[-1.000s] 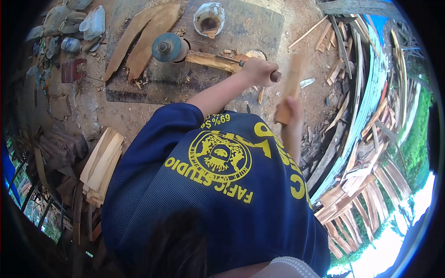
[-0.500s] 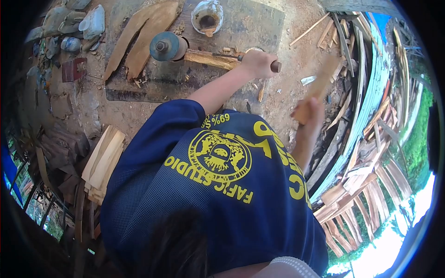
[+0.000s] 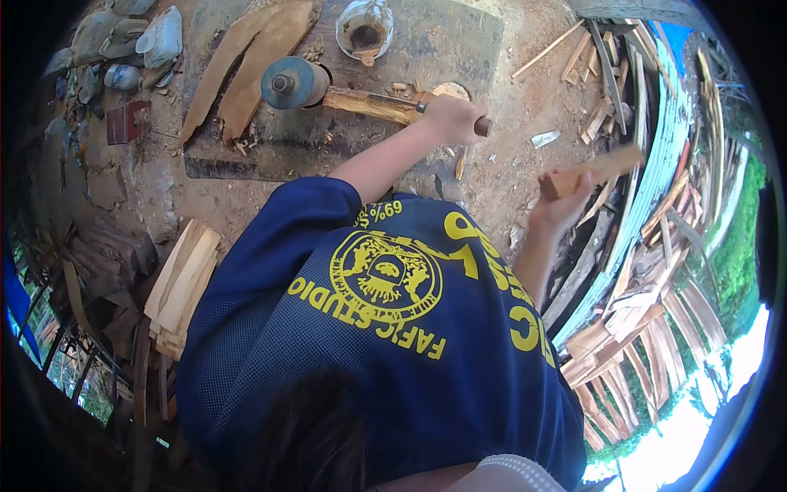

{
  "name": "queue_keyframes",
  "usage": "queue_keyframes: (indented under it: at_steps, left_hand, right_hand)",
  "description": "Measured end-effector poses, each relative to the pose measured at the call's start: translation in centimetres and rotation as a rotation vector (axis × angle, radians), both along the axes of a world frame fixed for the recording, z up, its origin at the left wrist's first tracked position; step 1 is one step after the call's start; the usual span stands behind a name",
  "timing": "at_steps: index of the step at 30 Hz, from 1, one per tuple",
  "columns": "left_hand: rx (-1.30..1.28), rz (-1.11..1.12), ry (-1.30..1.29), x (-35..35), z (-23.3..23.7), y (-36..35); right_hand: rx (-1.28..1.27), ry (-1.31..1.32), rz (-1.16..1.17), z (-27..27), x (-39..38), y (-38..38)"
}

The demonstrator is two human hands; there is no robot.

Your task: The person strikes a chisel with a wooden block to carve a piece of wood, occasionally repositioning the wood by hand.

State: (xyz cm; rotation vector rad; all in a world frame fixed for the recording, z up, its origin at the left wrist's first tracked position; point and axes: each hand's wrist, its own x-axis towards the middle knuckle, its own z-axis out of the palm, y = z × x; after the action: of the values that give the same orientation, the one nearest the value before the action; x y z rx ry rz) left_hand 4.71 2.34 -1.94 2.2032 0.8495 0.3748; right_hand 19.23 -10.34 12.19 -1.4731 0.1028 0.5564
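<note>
My left hand [image 3: 452,120] is closed round a chisel; its brown handle end [image 3: 484,126] sticks out to the right of the fist. The dark metal shank [image 3: 421,106] shows left of my fingers, over a rough strip of wood [image 3: 369,104]. That strip runs left to a round blue-topped block [image 3: 283,83] with a bolt in its middle. Partly behind my left hand is a pale round wooden piece [image 3: 451,90]. At the right, my right hand [image 3: 561,197] is wrapped round a flat wooden club [image 3: 607,166], raised apart from the chisel, its far end blurred.
A worn board [image 3: 459,41] lies under the work. On it are a white-rimmed pot [image 3: 363,33] and a split brown plank [image 3: 270,61]. Stacked pale wood [image 3: 182,283] stands left of my body. Scrap wood and a corrugated sheet [image 3: 648,180] line the right side.
The wooden club has swung from pointing upward to pointing right, and my right hand has tilted with it. My left hand keeps its grip on the chisel, shifted very slightly left.
</note>
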Motion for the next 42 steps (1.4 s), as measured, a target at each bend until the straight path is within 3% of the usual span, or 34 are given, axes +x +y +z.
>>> queue_keyframes:
  at_steps: [1, 2, 3, 5, 9, 16, 19, 21, 22, 24, 25, 27, 29, 31, 34, 35, 36, 37, 38, 42]
  left_hand:
    - [0.013, 0.002, -0.007, 0.0, -0.1, -0.2]
    - [0.025, 0.003, -0.014, 0.0, -0.2, -0.2]
    - [0.028, 0.007, -0.017, -0.2, -0.1, 0.1]
    - [-0.015, 0.025, 0.027, -1.0, -0.1, 0.3]
    - [0.109, 0.032, -0.036, -1.5, -1.0, -0.4]
    - [0.121, -0.016, -0.101, -2.5, 0.1, -0.2]
    - [0.126, 0.001, -0.122, -2.5, 0.1, -0.2]
    - [0.123, 0.008, -0.131, -2.4, -0.9, -0.4]
    - [0.144, 0.054, -0.084, -2.5, -2.2, -0.3]
    - [0.164, 0.103, -0.032, -3.2, -2.5, -0.2]
    - [0.165, 0.061, -0.042, -3.7, -1.7, 0.0]
    - [0.156, 0.014, -0.053, -4.0, -1.4, -0.2]
    - [0.102, 0.004, -0.048, -4.1, -1.4, 0.2]
    - [0.084, 0.0, -0.037, -4.3, -0.9, 0.3]
    - [0.082, 0.011, -0.04, -4.4, -0.6, 0.5]
    - [0.097, 0.02, -0.058, -4.4, -0.7, 0.4]
    - [0.095, 0.018, -0.06, -4.3, -0.8, 0.3]
    - [0.081, 0.005, -0.037, -4.2, -1.0, 0.4]
    - [0.069, -0.005, -0.013, -4.1, -1.2, 0.5]
    - [0.093, -0.039, 0.064, -4.5, -2.1, -0.6]
  right_hand:
    - [-0.001, -0.002, 0.001, -2.1, 0.0, -0.9]
    - [-0.225, -0.041, 0.356, -5.4, -0.3, -2.5]
    - [-0.446, -0.08, 0.712, -5.3, -1.7, -1.8]
    - [-0.453, 0.021, 0.886, -2.3, -5.9, -0.9]
    - [-0.383, 0.153, 0.725, -1.9, -4.0, -0.8]
    - [-0.108, -0.002, 0.357, 1.0, -0.8, -0.6]
    - [-0.045, -0.141, 0.266, -2.4, -3.7, -0.4]
    - [-0.279, 0.095, 0.533, -9.9, -3.4, -4.0]
    - [-0.277, 0.091, 0.536, -7.7, -4.0, -3.2]
    - [-0.454, 0.247, 0.839, -0.7, -6.6, -0.6]
    - [-0.453, 0.247, 0.843, -1.1, -6.0, -0.6]
    - [-0.239, 0.173, 0.574, -1.4, -3.8, -1.2]
    - [-0.149, 0.151, 0.447, 0.1, -1.9, -1.0]
    - [-0.115, 0.166, 0.403, 0.2, -0.7, -0.9]
    - [-0.086, 0.076, 0.077, 0.3, -2.0, 0.2]
    - [-0.019, 0.017, 0.233, -2.1, -2.4, -0.8]
    - [0.018, 0.141, 0.322, -3.9, -4.1, -1.2]
    - [-0.304, -0.059, 0.862, -7.9, -3.2, -3.0]
    - [-0.484, 0.279, 0.809, -1.7, -7.6, -0.2]
    - [-0.404, 0.308, 0.815, -1.6, -6.2, 0.0]
